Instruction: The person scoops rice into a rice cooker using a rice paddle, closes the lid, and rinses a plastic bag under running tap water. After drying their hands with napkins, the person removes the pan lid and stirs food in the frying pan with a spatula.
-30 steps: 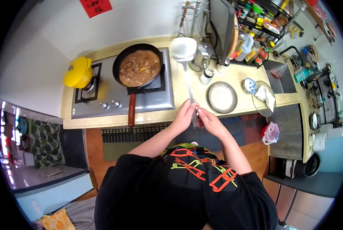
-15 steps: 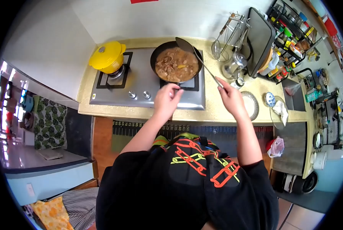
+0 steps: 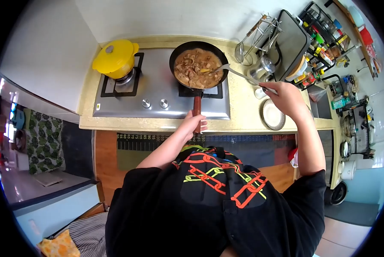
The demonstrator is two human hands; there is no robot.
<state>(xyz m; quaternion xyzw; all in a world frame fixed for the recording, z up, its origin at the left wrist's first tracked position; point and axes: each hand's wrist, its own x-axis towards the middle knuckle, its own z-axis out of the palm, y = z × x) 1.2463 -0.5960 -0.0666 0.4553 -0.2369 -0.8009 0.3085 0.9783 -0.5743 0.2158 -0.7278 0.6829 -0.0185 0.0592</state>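
Observation:
A dark frying pan (image 3: 173, 64) sits on the right burner, filled with pieces of meat in brown sauce (image 3: 196, 70). Its reddish-brown handle (image 3: 197, 105) points toward me, and my left hand (image 3: 189, 125) is closed around the handle near its end. In my right hand (image 3: 288, 98), held out to the right over the counter, is the end of a long metal spatula (image 3: 243, 76). The spatula slants down to the left across the pan's right rim. Its blade is sunk in the meat and sauce, mostly hidden.
A yellow lidded pot (image 3: 114, 60) stands on the left burner of the steel stove (image 3: 157, 81). Right of the pan are a glass pitcher (image 3: 260, 68), a utensil rack (image 3: 256, 38) and a plate (image 3: 272, 115). A spice rack (image 3: 322, 47) and sink (image 3: 322, 103) lie farther right.
My left hand has come down and closed on the pan handle. My right hand has moved right and turned over, and the spatula blade has gone from the pan's far rim into the food.

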